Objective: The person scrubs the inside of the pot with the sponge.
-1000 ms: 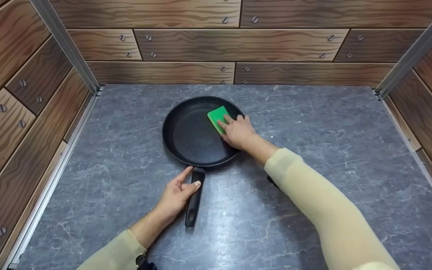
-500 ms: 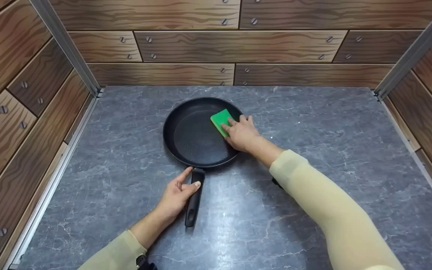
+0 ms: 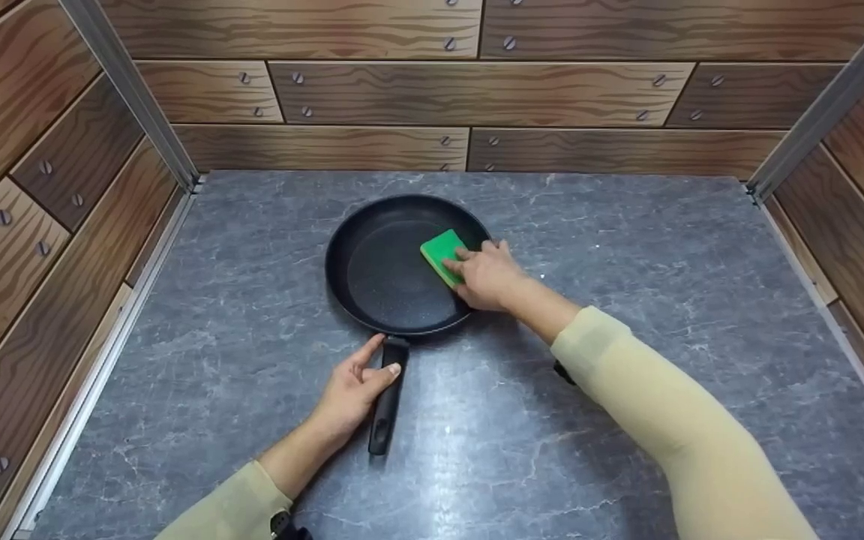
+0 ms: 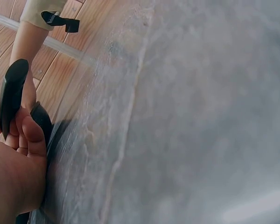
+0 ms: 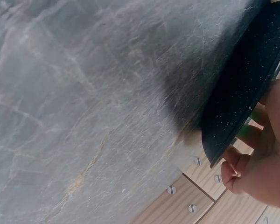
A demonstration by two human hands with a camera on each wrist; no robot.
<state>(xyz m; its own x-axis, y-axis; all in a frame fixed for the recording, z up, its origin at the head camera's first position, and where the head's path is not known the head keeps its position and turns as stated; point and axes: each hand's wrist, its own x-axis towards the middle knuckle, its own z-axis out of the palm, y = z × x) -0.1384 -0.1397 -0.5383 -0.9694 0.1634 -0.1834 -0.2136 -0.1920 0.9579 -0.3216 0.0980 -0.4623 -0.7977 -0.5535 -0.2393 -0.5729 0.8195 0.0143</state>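
Note:
A black frying pan (image 3: pixel 379 262) lies on the tabletop in the head view, its handle (image 3: pixel 385 412) toward me. My left hand (image 3: pixel 349 391) holds the handle near the pan, thumb over it. In the left wrist view the handle end (image 4: pixel 13 91) rises between thumb and fingers of the left hand (image 4: pixel 18 172). Inside the pan, at its right side, my right hand (image 3: pixel 488 277) holds a green sponge (image 3: pixel 443 249) with a yellowish edge, fingertips spread on its top. The right wrist view shows the right hand (image 5: pixel 266 161) reaching over the pan's rim, with the sponge mostly hidden.
Grey marbled tabletop (image 3: pixel 627 285) surrounds the pan. Wood-patterned panels (image 3: pixel 402 90) stand at the back and both sides, with metal corner posts (image 3: pixel 132 90). A dark strap device (image 3: pixel 286 525) sits at my left wrist.
The right hand and sponge have moved toward me along the right side of the pan, and slightly rightward. The left hand and pan have stayed in place.

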